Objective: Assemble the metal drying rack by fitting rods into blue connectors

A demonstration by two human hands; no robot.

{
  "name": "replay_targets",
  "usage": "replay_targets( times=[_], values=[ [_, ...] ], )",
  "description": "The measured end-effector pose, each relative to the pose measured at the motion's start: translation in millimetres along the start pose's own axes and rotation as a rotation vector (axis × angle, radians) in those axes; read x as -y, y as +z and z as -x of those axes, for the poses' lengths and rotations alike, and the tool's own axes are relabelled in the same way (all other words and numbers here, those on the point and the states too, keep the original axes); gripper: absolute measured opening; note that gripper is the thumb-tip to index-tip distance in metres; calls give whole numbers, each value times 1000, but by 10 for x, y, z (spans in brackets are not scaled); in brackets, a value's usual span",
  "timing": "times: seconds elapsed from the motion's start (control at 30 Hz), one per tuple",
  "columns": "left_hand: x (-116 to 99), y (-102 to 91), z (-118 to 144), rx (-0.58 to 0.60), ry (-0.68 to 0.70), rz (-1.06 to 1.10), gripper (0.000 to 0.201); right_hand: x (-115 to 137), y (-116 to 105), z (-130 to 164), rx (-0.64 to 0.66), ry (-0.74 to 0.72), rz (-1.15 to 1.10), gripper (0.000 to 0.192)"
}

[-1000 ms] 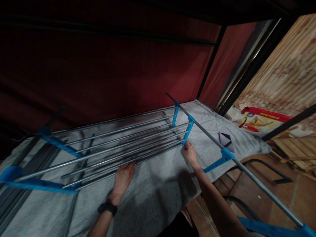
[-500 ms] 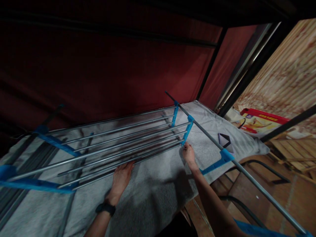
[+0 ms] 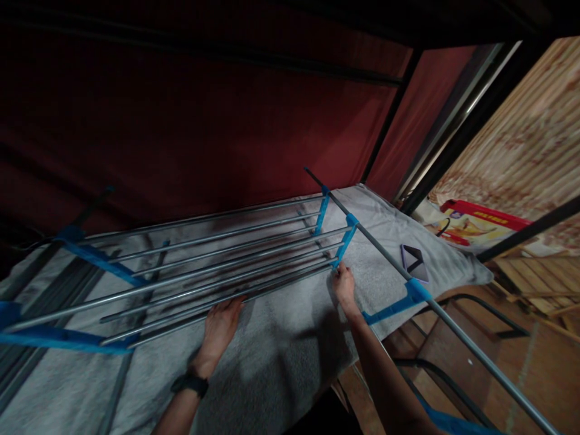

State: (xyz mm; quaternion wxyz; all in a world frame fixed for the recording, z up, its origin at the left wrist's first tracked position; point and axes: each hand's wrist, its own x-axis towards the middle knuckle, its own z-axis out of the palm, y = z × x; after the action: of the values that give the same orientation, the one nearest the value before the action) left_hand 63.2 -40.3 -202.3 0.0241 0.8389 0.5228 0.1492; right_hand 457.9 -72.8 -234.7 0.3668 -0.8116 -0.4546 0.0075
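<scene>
Against a dark red wall, a folding drying rack (image 3: pixel 203 266) lies on a grey-towelled bed (image 3: pixel 281 356), left hand (image 3: pixel 220 323) gripping its nearest rod, right hand (image 3: pixel 344 284) fingers pinching the blue end bracket (image 3: pixel 344 241), apparently seating that rod, needing steady pressure.

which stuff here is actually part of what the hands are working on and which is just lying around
In hand:
left hand on the metal rods
right hand at the blue end bracket
long side pole

Lying about:
phone on the grey blanket
red box
wristwatch
</scene>
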Motion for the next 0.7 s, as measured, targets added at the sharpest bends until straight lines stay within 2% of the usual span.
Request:
replay_targets(
  times=[0.17, 0.3, 0.7],
  values=[
    [-12, -31, -11, 1, 3, 22, 34, 29, -1, 38, -22, -9, 17, 35],
    [-46, -78, -24, 51, -37, 17, 34, 57, -15, 57, -31, -10, 43, 36],
    [-64, -117, -36, 109, -65, 31, 37, 138, -76, 79, 5, 3, 110, 38]
  ],
)
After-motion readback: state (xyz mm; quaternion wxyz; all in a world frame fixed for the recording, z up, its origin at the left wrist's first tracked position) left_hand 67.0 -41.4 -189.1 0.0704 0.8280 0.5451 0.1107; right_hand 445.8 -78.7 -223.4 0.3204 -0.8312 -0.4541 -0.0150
